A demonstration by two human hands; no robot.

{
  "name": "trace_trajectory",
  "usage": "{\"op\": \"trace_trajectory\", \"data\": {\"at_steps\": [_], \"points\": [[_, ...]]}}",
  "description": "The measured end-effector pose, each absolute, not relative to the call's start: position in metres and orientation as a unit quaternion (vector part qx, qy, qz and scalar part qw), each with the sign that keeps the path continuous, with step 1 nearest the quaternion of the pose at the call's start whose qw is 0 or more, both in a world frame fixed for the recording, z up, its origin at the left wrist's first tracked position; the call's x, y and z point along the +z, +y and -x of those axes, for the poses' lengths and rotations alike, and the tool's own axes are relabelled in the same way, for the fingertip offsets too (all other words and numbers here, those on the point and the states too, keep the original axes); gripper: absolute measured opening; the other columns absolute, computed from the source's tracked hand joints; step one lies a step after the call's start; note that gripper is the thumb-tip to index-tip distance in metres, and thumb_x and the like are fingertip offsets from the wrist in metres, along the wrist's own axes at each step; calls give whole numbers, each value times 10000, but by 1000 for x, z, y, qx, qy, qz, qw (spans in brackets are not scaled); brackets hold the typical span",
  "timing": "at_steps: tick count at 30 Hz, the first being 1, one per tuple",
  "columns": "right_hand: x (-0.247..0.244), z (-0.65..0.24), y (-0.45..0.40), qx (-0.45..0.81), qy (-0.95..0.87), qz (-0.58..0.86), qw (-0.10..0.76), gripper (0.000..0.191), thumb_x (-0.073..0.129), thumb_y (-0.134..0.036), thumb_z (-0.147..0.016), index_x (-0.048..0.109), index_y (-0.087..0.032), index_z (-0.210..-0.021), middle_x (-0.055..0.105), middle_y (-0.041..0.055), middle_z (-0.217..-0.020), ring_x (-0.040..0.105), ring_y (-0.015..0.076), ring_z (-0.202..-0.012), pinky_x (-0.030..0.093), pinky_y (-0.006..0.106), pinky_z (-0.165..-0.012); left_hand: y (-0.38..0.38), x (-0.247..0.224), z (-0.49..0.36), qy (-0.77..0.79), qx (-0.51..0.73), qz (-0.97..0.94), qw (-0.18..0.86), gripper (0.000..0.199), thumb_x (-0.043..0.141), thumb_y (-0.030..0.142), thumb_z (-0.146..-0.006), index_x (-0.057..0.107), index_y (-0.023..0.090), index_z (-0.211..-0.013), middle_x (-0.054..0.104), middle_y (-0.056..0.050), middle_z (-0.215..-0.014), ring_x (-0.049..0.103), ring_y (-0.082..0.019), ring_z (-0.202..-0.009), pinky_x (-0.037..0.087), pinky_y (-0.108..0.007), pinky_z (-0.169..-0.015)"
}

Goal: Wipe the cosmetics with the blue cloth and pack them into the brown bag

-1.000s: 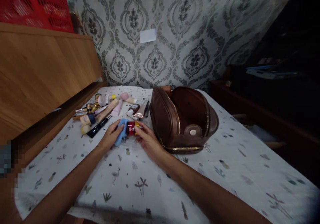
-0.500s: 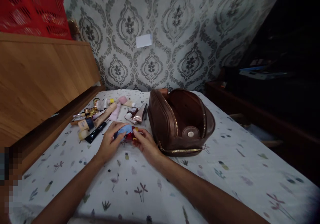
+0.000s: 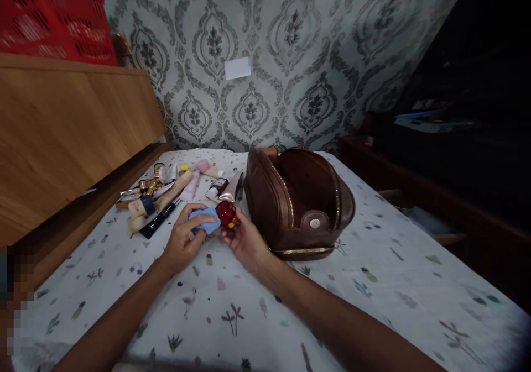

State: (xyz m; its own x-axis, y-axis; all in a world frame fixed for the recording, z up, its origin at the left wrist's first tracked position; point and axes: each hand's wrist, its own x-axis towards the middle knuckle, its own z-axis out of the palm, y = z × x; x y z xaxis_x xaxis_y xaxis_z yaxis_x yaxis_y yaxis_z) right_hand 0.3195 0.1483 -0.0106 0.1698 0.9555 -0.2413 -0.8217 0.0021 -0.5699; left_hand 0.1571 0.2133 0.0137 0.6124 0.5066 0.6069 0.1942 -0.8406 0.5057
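My left hand point(image 3: 182, 243) is closed on a folded blue cloth point(image 3: 208, 220), its thumb below and fingers over the top. In my right hand point(image 3: 248, 245) is a small dark-red glass bottle point(image 3: 226, 213) with a bit of gold-yellow on it, gripped between thumb and fingers. The cloth's right edge meets the bottle's left side. Just right of my right hand stands a brown leather toiletry bag point(image 3: 265, 211), its zipped top wide open. Beyond the bottle lie a rose-pink tube point(image 3: 231, 187) and a small dark bottle with a white cap point(image 3: 218, 186).
Left of my hands lies a pile of cosmetics: a black tube point(image 3: 157, 221), a jar with a dark lid point(image 3: 141, 207), a beige tube point(image 3: 175, 190). A wooden headboard point(image 3: 74, 129) bounds the left, with a red basket point(image 3: 53, 21) on top. Patterned wallpaper covers the back wall.
My right hand has turned the red bottle so more of it shows, and its fingers have shifted lower. The cloth in my left hand is more spread out against the bottle.
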Motion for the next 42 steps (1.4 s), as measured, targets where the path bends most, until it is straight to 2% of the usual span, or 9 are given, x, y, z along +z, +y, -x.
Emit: {"op": "trace_trajectory", "data": {"at_steps": [7, 12, 16, 19, 24, 30, 36, 39, 42], "points": [[-7, -319, 146, 642, -148, 335, 674, 448, 747, -629, -723, 687, -190, -791, 646, 12, -636, 514, 99, -509, 393, 208, -457, 213, 15, -162, 207, 419, -856, 222, 267, 501, 180, -892, 699, 211, -1070, 583, -86, -1132, 571, -218, -1072, 470, -358, -932], [-4, -315, 142, 615, -206, 325, 689, 431, 844, -545, -634, 672, -206, -836, 674, -12, -693, 526, 93, -509, 359, 213, -463, 211, 20, -163, 246, 420, -836, 254, 258, 507, 264, -918, 655, 202, -1121, 625, -79, -1097, 573, -223, -1038, 445, -358, -951], [-4, -312, 140, 580, -216, 328, 713, 438, 901, -440, -571, 658, -223, -864, 688, -25, -747, 574, 104, -569, 392, 220, -527, 212, 20, -162, 297, 383, -808, 337, 345, 474, 392, -960, 566, 191, -1224, 637, -67, -1097, 572, -216, -1005, 440, -330, -931], [-4, -312, 140, 547, -235, 337, 730, 426, 889, -397, -596, 685, -231, -931, 677, -23, -783, 578, 109, -625, 416, 229, -571, 213, 17, -162, 284, 351, -782, 430, 450, 565, 463, -911, 507, 210, -1278, 628, -44, -1080, 578, -208, -978, 458, -309, -900], [-7, -313, 141, 498, -287, 368, 731, 469, 871, -366, -616, 711, -253, -1043, 641, -36, -773, 577, 113, -663, 427, 230, -584, 216, 18, -164, 258, 350, -754, 493, 515, 731, 420, -788, 529, 212, -1214, 623, -47, -1116, 590, -212, -1006, 470, -313, -912], [-10, -314, 144, 473, -315, 414, 711, 478, 853, -392, -634, 705, -214, -1052, 634, -31, -693, 582, 129, -603, 409, 239, -521, 217, 20, -163, 262, 349, -752, 494, 437, 740, 396, -788, 569, 199, -1138, 640, -38, -1015, 604, -193, -906, 496, -294, -831], [-9, -313, 143, 471, -323, 415, 709, 454, 848, -399, -632, 688, -225, -1020, 618, -42, -667, 549, 122, -559, 399, 238, -496, 219, 16, -161, 269, 354, -751, 489, 454, 760, 414, -764, 584, 199, -1122, 652, -37, -1007, 617, -193, -889, 511, -293, -817], [-5, -311, 138, 447, -345, 411, 715, 444, 842, -385, -634, 671, -248, -1019, 645, -31, -750, 568, 135, -628, 425, 243, -543, 218, 15, -161, 278, 356, -726, 519, 497, 803, 416, -721, 593, 204, -1119, 669, -38, -998, 634, -191, -880, 524, -288, -812], [2, -309, 132, 408, -382, 413, 720, 461, 833, -361, -640, 656, -254, -1052, 677, -5, -900, 606, 166, -799, 471, 269, -682, 216, 18, -162, 282, 366, -662, 590, 550, 821, 470, -697, 593, 214, -1127, 691, -46, -1028, 660, -196, -898, 545, -285, -807]]}}
